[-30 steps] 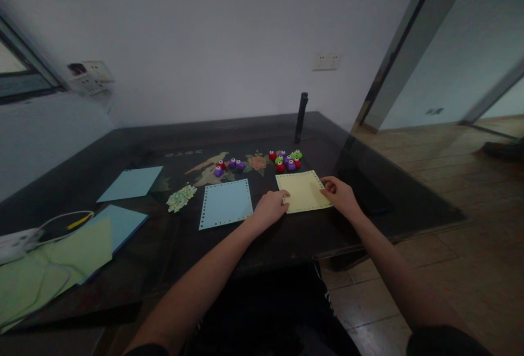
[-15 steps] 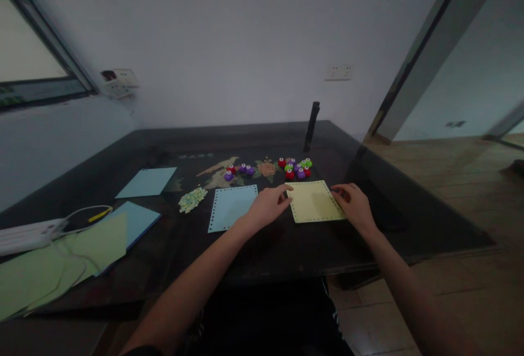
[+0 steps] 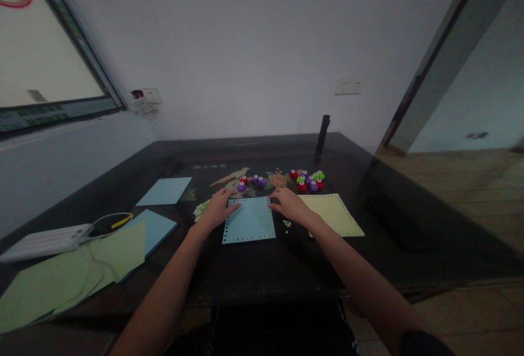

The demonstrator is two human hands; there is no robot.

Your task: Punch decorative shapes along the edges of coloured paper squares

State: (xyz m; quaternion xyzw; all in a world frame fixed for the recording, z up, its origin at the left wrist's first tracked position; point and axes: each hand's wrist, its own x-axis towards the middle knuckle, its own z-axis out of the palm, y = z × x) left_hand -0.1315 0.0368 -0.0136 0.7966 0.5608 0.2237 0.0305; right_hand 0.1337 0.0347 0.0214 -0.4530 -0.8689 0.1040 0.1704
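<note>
A light blue sheet [image 3: 249, 227] with punched holes along its edges lies flat on the dark table. My left hand [image 3: 216, 208] is at its upper left corner, thumb and fingers apart, thumb over the paper. At the upper right corner my right hand [image 3: 290, 206] reaches in with thumb and forefinger spread, fingertips at the edge. Its forearm partly covers a pale yellow sheet [image 3: 338, 214], also hole-edged. Small paper bits [image 3: 287, 224] lie between the sheets. Behind my left hand, a pile of paper cut-outs [image 3: 200, 210] is partly hidden.
Small red, green and purple punches with eye-like tops form a right cluster [image 3: 312, 181] and a smaller left group [image 3: 257, 180]. A black upright post [image 3: 322, 138] stands behind. Leftward lie a blue sheet [image 3: 166, 190], green sheets [image 3: 77, 274] and a white power strip [image 3: 47, 242].
Both hands have left the yellow sheet and moved left to the blue sheet's upper corners. Paper bits now show between the sheets. The camera view has shifted slightly.
</note>
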